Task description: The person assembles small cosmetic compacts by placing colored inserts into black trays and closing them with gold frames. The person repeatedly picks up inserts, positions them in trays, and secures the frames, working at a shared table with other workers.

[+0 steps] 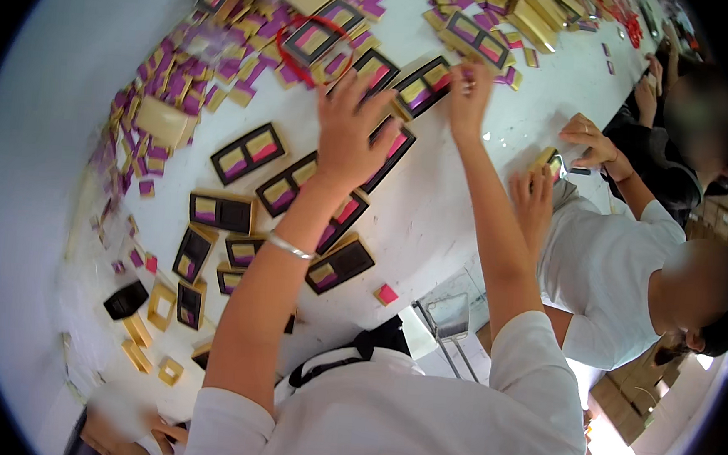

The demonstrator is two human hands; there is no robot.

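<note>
My left hand is open, its fingers spread above a group of black-framed boxes, and it hides part of a long black-framed box with a pink and gold inset. My right hand has its fingers pinched together beside the right end of another black-framed box, which shows gold, purple and pink in its two windows. Whatever lies between those fingertips is too small to make out. Just beyond that hand is a further black-framed box with gold panels.
Purple-and-gold small pieces lie heaped at the far left, near a red ring. Gold boxes are stacked at the back. Several black-framed boxes spread leftward. At right, a co-worker's hand touches a gold box.
</note>
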